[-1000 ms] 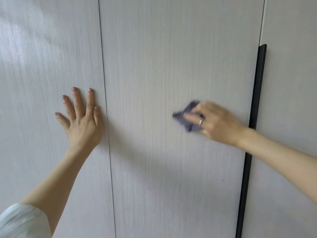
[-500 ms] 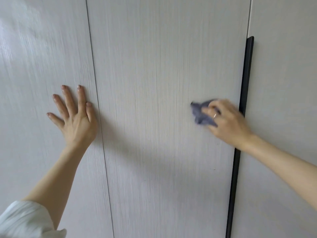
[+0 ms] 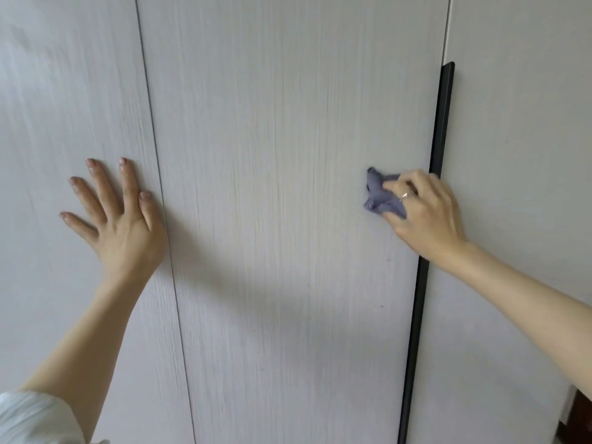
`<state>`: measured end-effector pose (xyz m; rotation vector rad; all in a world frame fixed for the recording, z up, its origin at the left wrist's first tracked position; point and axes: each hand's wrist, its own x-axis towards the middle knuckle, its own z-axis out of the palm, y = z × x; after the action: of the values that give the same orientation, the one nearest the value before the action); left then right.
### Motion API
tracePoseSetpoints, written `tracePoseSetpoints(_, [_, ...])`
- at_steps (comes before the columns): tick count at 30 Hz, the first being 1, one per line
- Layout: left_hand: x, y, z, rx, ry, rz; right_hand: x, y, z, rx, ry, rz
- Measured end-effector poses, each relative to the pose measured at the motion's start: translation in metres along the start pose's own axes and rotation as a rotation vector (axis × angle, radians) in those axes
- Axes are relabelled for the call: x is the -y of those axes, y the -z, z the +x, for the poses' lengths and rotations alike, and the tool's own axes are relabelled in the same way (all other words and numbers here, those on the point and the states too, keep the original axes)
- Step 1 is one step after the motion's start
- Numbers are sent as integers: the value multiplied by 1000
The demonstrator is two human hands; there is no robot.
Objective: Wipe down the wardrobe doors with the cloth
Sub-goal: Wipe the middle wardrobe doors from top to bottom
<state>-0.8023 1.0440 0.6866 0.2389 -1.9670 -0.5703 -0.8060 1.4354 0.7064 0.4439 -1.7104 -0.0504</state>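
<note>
Pale wood-grain wardrobe doors fill the view; the middle door [image 3: 288, 187] lies between a thin seam on the left and a long black handle [image 3: 443, 123] on the right. My right hand [image 3: 423, 213] grips a small crumpled grey-blue cloth [image 3: 378, 195] and presses it against the middle door close to the handle. My left hand [image 3: 118, 219] lies flat on the left door [image 3: 64, 107] with fingers spread, its thumb beside the seam.
A third door panel [image 3: 519, 155] continues to the right of the black handle. A dark strip of floor or furniture [image 3: 576, 415] shows at the bottom right corner. My white sleeve [image 3: 35, 418] is at the bottom left.
My right hand has slid the cloth rightward across the middle door, from its centre to right beside the black handle. My left hand stays flat on the left door.
</note>
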Motion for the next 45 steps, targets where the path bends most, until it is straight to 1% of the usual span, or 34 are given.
tracePoseSetpoints(1, [1,-1,-1,-2,-9,4,-4,4,22,-45,-110,-12])
tracePoseSetpoints(3, [6,-2,-5,0,-18,8,-10,10,51,-59,-332,16])
tracePoseSetpoints(4, [8,-3,-7,-1,-17,8,-11,10,56,-62,-407,39])
tracePoseSetpoints(5, [9,-3,-9,-3,-16,10,-10,8,55,-73,-438,45])
tracePoseSetpoints(7, [11,-5,-13,-2,-11,16,-3,1,35,-123,-408,35])
tracePoseSetpoints(9, [11,-5,-15,-3,-9,24,5,-13,-9,-186,-318,17])
tracePoseSetpoints(10, [10,-4,-16,-7,-11,23,8,-17,-35,-186,-262,9])
tracePoseSetpoints(13, [9,-5,-19,-11,-21,15,12,-22,-103,-80,-87,-4])
tracePoseSetpoints(15, [10,-7,-22,-14,-17,7,5,-17,-104,0,-14,2])
tracePoseSetpoints(16, [10,-8,-24,-23,-14,2,0,-14,-90,20,-10,7])
tracePoseSetpoints(17, [12,-10,-27,-28,-9,-3,-4,-11,-71,21,-38,13])
tracePoseSetpoints(20, [17,-18,-39,-28,8,-5,-10,-2,-12,-57,-272,44])
tracePoseSetpoints(22, [22,-22,-46,-28,23,-3,-3,-4,-3,-96,-367,73])
tracePoseSetpoints(24, [25,-23,-48,-24,18,3,9,-13,-29,-130,-343,61])
tracePoseSetpoints(26, [27,-23,-49,-15,7,3,26,-23,-81,-129,-279,77])
tracePoseSetpoints(28, [30,-23,-51,-12,-6,10,44,-29,-138,-33,-215,95])
tracePoseSetpoints(30, [34,-25,-56,-8,-10,16,55,-31,-179,110,-135,87])
tracePoseSetpoints(31, [36,-26,-58,-5,-9,17,55,-30,-186,166,-98,86])
tracePoseSetpoints(33, [41,-29,-63,3,-8,26,48,-27,-174,211,-49,89])
tracePoseSetpoints(34, [42,-31,-65,6,-6,27,45,-25,-160,189,-64,99])
tracePoseSetpoints(35, [43,-32,-66,8,-3,27,41,-24,-143,130,-124,123])
tracePoseSetpoints(38, [44,-33,-67,2,-3,31,41,-26,-98,-87,-439,266])
tracePoseSetpoints(39, [45,-33,-67,-1,-3,33,47,-29,-96,-129,-486,314])
tracePoseSetpoints(40, [45,-33,-67,-3,-4,37,55,-34,-101,-138,-466,342])
tracePoseSetpoints(41, [45,-34,-67,-5,-7,39,65,-39,-115,-116,-388,355])
tracePoseSetpoints(44, [44,-34,-67,-11,-16,39,87,-50,-170,67,11,343])
tracePoseSetpoints(45, [44,-35,-69,-15,-11,36,86,-52,-178,112,97,343])
